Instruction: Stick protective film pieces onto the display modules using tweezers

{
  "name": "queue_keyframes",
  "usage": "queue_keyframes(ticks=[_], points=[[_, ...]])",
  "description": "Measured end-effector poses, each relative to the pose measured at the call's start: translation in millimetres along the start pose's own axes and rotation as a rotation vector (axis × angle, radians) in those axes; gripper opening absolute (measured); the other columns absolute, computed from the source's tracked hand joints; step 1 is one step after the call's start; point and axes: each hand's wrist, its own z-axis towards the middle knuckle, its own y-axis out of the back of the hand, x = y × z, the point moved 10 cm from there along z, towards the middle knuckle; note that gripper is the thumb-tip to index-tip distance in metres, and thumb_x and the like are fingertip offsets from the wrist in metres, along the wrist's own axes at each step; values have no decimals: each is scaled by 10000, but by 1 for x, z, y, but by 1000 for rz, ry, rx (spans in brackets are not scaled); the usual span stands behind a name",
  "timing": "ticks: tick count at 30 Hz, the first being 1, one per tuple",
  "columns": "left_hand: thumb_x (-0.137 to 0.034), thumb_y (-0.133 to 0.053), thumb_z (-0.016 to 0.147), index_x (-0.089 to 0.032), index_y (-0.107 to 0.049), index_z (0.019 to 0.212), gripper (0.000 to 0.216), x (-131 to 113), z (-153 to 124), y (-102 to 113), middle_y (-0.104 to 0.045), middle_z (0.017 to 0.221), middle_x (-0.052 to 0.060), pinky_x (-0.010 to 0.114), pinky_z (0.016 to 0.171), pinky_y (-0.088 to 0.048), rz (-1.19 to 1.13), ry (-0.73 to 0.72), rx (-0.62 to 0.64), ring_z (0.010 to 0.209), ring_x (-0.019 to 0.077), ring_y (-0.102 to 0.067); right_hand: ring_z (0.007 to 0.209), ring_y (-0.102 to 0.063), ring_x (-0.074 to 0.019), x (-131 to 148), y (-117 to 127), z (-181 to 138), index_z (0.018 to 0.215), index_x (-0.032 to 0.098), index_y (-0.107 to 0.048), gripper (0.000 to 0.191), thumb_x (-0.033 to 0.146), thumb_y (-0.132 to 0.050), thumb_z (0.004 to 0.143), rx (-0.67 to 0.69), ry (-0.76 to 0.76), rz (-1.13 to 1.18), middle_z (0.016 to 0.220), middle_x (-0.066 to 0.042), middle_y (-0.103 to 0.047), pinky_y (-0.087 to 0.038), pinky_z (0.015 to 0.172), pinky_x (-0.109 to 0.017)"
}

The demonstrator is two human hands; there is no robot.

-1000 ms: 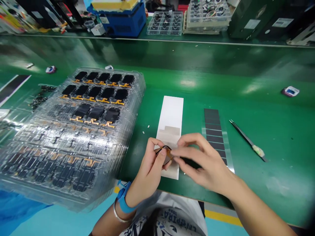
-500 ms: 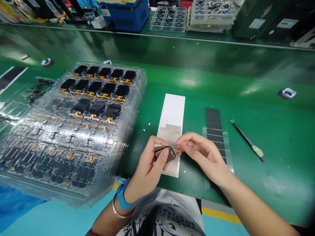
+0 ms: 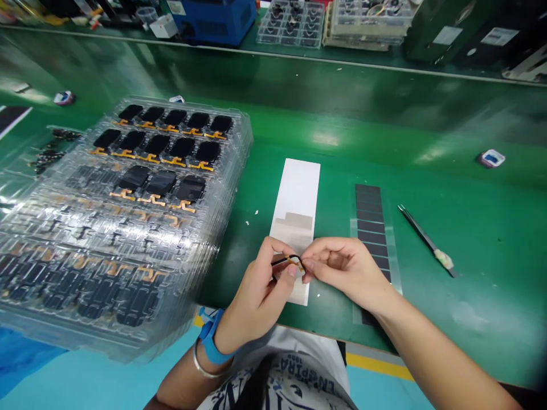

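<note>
My left hand and my right hand meet over the lower end of a white backing strip, which has a tan patch on it. Between them, a small dark part with an orange flex tail is pinched from both sides, seen nearly edge-on. Left fingers hold its dark end, and right fingertips pinch the orange tail. Much of the part is hidden by my fingers. To the right lie a clear film strip of dark rectangular pads and steel tweezers with a cream grip.
A stack of clear trays holding black modules with orange flex tails fills the left of the green bench. A small tape roll lies at right. Behind a raised ledge stand a blue machine and parts trays.
The dark part has turned from showing its face to nearly edge-on. My right fingertips have closed onto its orange tail. The view has shifted slightly upward and left.
</note>
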Motion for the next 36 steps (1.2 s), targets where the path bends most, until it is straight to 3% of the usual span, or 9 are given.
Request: queue_keyframes(ticks=[11,17,24,30,36], points=[[-368,-461,1016,-244,-432,1028,128,5,-1,2,-496,819,-17,201,542,-358,-11,35,-17,640,95,-464,613,-678,-124,-4,2,2,796,168,-728,204,356,-794,754,7,-10,12,685,-21,-711,-593,632,-266],[-352,-454,1023,-245,-431,1030,110,4,0,1,-450,764,-39,179,545,-347,-26,22,-7,618,76,-449,618,-685,-99,-2,-1,2,800,174,-734,92,257,-770,783,9,1,53,670,-5,-715,-591,641,-219],[-338,-466,1022,-243,-431,1053,106,3,1,-3,-429,727,-47,151,601,-373,-80,52,41,643,78,-413,604,-674,-89,-6,0,2,779,179,-727,135,242,-826,712,-13,-32,97,679,3,-714,-587,634,-203],[-349,-484,1016,-245,-406,1061,137,10,0,-7,-387,689,-59,146,542,-320,-102,112,82,609,75,-362,584,-647,-77,-12,2,2,763,169,-717,167,244,-846,686,-23,-78,100,650,6,-697,-547,592,-181],[-325,-461,1022,-247,-393,1055,109,7,2,-8,-369,685,-71,129,510,-302,-73,98,90,584,63,-369,576,-653,-70,-12,3,2,763,163,-706,161,294,-799,749,-11,-84,78,643,6,-700,-554,604,-180]])
